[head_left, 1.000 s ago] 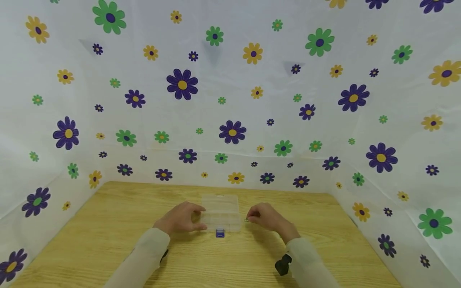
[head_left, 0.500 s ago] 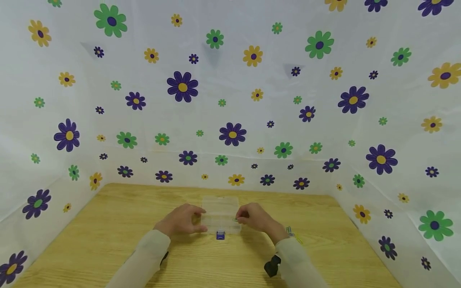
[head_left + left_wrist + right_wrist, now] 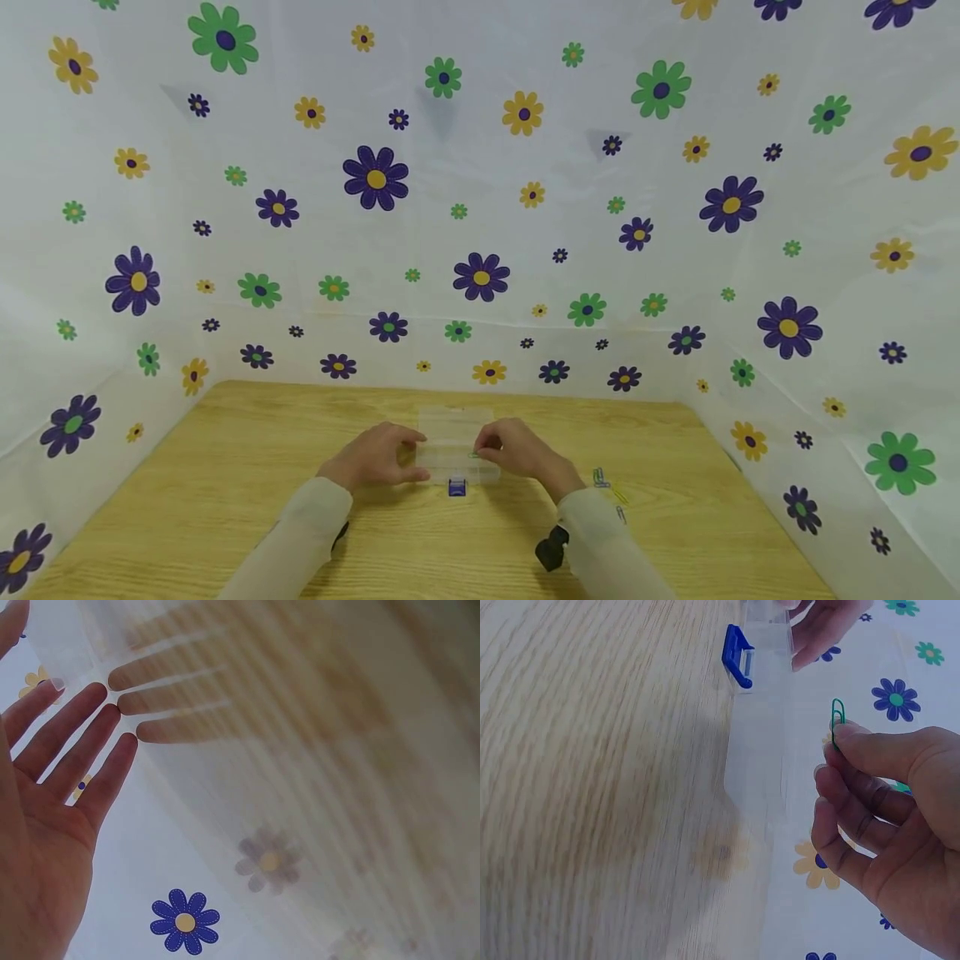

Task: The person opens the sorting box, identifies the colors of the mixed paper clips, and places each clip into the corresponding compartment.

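The box [image 3: 442, 457] is clear, thin plastic, rectangular, with a see-through panel on its far side and a glossy blue latch [image 3: 457, 487] at the middle of its near edge. It sits on a table [image 3: 255, 467] of yellowish, streaky wood grain. Behind and to both sides hangs a white, lightly creased sheet [image 3: 315, 250] printed with purple, green and yellow flowers.

The right hand [image 3: 517, 450] holds a green clip [image 3: 838, 712], a looped wire, in a narrow pinch between thumb and forefinger, its rounded end sticking out; the other fingers curl loosely. The clip is above the box, right of its middle; whether it touches the plastic I cannot tell.

The left hand [image 3: 378, 456] is spread wide at the box's left side, thumb near, long fingers nearly straight.

Right of the box, several loose clips [image 3: 618, 493], yellow among them, lie on the wood.
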Action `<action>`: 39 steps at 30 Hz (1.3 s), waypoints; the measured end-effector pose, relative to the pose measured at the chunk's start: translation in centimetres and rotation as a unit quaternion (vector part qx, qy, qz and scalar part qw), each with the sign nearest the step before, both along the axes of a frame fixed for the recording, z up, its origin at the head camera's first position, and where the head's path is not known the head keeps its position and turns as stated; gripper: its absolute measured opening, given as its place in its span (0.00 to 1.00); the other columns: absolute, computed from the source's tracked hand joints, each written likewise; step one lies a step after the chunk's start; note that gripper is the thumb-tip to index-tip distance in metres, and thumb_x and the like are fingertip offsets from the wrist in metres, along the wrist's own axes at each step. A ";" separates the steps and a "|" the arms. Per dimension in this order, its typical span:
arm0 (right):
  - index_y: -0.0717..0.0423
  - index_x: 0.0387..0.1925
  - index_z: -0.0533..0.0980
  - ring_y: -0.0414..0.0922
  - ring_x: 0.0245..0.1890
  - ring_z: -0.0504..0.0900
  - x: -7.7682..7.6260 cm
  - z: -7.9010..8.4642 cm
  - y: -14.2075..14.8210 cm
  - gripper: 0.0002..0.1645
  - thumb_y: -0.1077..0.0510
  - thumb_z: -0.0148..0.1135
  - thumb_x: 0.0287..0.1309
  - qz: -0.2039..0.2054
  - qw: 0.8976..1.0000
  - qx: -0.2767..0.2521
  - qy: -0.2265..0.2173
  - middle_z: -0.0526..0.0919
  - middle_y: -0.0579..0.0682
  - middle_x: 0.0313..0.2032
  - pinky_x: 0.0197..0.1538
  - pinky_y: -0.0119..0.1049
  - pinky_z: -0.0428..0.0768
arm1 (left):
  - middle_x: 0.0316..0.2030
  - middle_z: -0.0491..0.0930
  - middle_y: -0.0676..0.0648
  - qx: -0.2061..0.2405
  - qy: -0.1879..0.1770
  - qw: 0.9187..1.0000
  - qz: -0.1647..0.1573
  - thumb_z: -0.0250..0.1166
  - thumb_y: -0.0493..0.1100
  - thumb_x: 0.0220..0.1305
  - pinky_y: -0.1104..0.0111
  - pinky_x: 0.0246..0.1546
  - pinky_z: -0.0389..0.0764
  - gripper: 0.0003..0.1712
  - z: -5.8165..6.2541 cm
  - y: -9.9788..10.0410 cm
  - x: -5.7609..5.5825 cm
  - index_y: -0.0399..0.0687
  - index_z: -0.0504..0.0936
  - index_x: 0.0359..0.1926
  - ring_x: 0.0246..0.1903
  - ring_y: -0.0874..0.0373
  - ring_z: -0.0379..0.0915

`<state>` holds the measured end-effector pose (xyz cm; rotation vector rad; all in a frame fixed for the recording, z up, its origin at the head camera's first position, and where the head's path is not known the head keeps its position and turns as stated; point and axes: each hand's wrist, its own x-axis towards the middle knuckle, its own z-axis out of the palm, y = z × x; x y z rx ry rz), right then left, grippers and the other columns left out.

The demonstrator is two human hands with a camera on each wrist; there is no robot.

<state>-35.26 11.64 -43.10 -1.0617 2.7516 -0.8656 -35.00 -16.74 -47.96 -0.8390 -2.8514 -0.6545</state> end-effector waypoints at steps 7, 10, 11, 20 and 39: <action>0.61 0.36 0.86 0.36 0.33 0.81 -0.1 -0.3 -0.6 0.06 0.65 0.64 0.68 -0.004 1.000 -0.004 -0.004 0.89 0.52 0.35 0.38 0.27 0.81 | 0.56 0.87 0.43 0.005 -0.011 1.000 -0.002 0.74 0.66 0.57 0.47 0.64 0.79 0.40 0.0 0.2 0.1 0.41 0.84 0.59 0.57 0.45 0.82; 0.61 0.37 0.86 0.35 0.33 0.80 -0.2 -0.4 -0.9 0.06 0.64 0.65 0.68 -0.009 1.000 0.002 -0.005 0.89 0.51 0.35 0.39 0.27 0.82 | 0.55 0.87 0.44 0.003 -0.010 1.000 0.003 0.74 0.66 0.56 0.47 0.64 0.79 0.40 -0.1 0.2 0.0 0.42 0.84 0.59 0.57 0.46 0.82; 0.61 0.37 0.86 0.35 0.32 0.80 -0.2 -0.5 -1.0 0.05 0.65 0.65 0.67 -0.009 1.000 0.003 -0.005 0.89 0.51 0.35 0.39 0.27 0.82 | 0.55 0.87 0.44 0.002 -0.011 1.000 0.003 0.74 0.66 0.56 0.48 0.64 0.79 0.39 -0.1 0.2 0.0 0.42 0.84 0.59 0.56 0.46 0.83; 0.58 0.36 0.86 0.36 0.31 0.78 0.0 0.0 -1.5 0.05 0.65 0.66 0.66 -0.007 1.000 0.012 -0.003 0.89 0.50 0.34 0.37 0.27 0.79 | 0.55 0.87 0.44 -0.005 -0.004 1.000 0.005 0.75 0.64 0.56 0.48 0.63 0.80 0.38 0.2 0.1 -0.1 0.43 0.84 0.59 0.56 0.46 0.83; 0.56 0.34 0.87 0.34 0.29 0.75 -0.3 -0.9 -2.6 0.05 0.65 0.67 0.65 -0.012 1.000 0.020 0.003 0.88 0.48 0.32 0.36 0.25 0.77 | 0.53 0.88 0.43 -0.009 0.021 1.000 -0.013 0.74 0.65 0.57 0.48 0.60 0.82 0.39 -0.1 0.0 -0.3 0.41 0.85 0.58 0.54 0.46 0.84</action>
